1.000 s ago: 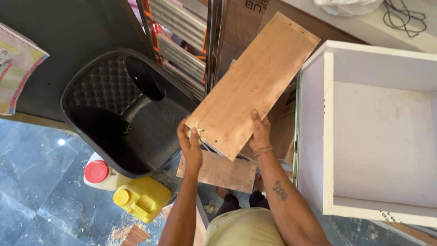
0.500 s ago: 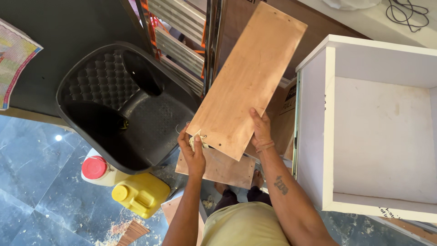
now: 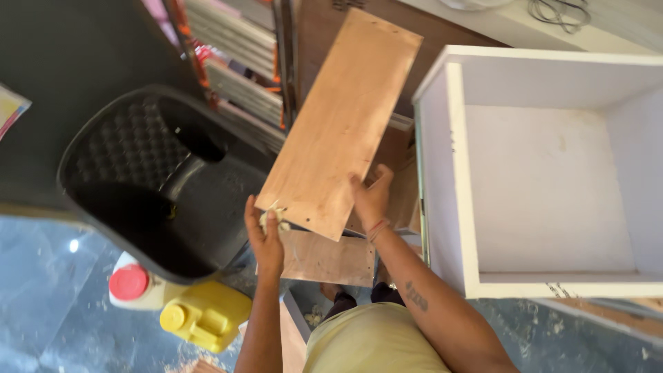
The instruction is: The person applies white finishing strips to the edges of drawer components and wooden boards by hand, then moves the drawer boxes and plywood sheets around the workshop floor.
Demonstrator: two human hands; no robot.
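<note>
White box [image 3: 449,173]: big, open, at the right of the frame, just beside the board.
Black chair [image 3: 138,179]: at the left.
Wood board [image 3: 342,117]: middle, tilted up and away, so its near end is easy to hold.
Right hand [image 3: 371,199]: closed on the board's near right edge.
Left hand [image 3: 266,235]: pinching the near left corner, with something pale there.
</note>
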